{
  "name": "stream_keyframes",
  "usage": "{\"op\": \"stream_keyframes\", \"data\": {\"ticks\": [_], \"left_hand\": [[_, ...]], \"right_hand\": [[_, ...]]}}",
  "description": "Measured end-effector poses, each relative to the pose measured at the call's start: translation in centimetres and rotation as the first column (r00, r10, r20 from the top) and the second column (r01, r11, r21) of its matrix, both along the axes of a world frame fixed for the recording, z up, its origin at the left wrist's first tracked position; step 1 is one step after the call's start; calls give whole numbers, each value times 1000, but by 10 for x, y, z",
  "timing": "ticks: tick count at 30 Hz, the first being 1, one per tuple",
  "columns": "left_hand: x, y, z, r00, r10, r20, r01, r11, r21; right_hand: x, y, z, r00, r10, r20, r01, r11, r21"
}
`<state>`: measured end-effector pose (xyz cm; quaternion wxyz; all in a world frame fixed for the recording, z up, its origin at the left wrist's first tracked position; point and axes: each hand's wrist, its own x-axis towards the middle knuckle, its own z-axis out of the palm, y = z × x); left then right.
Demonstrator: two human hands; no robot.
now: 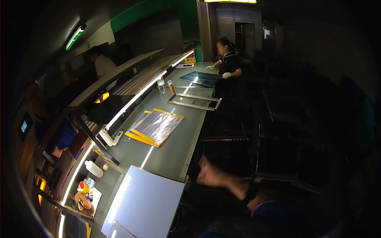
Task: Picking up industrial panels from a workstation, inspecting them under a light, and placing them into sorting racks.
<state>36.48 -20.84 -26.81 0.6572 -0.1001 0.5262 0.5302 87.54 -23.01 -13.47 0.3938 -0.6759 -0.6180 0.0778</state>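
Observation:
My right hand [210, 174] hangs beside the long bench's near edge, over a dark area. It is dim and blurred, so its grip is unclear. Around the forearm is a dark band, below a blue sleeve. Thin-edged frames [257, 174] stand in the dark beyond it; I cannot tell whether the hand touches one. My left hand is out of view. Closest on the bench [174, 154] lies a large pale, glossy panel [149, 200]. Farther along are clear printed sheets with yellow edges [158, 127], stacked askew, then a slotted metal frame [194, 105].
A co-worker [230, 61] in white gloves holds a dark panel [200, 78] at the far end. Two bottles [162, 86] stand near the frame. A white bottle [94, 169] and orange containers [83, 198] sit at left, below lit tubes [135, 99]. Other people appear behind the shelf.

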Motion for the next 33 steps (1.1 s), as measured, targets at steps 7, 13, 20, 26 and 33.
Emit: {"op": "stream_keyframes", "data": {"ticks": [7,13,20,26,33], "left_hand": [[-53,-19,-1,988,154,-3,-154,988,-15],[-50,-75,-22,938,327,111,-318,944,-95],[-61,-144,-24,853,509,116,-492,858,-150],[-55,-145,-34,814,569,117,-561,822,-99],[-55,-130,-43,806,564,180,-581,812,57]], "right_hand": [[96,-49,356,851,-230,-472,517,528,674],[33,-19,295,807,-309,-503,530,754,387],[-90,41,-29,673,715,-187,-319,53,-946],[-201,56,-19,395,905,-156,-662,162,-732],[-310,44,4,-80,987,-138,-829,-143,-541]]}}
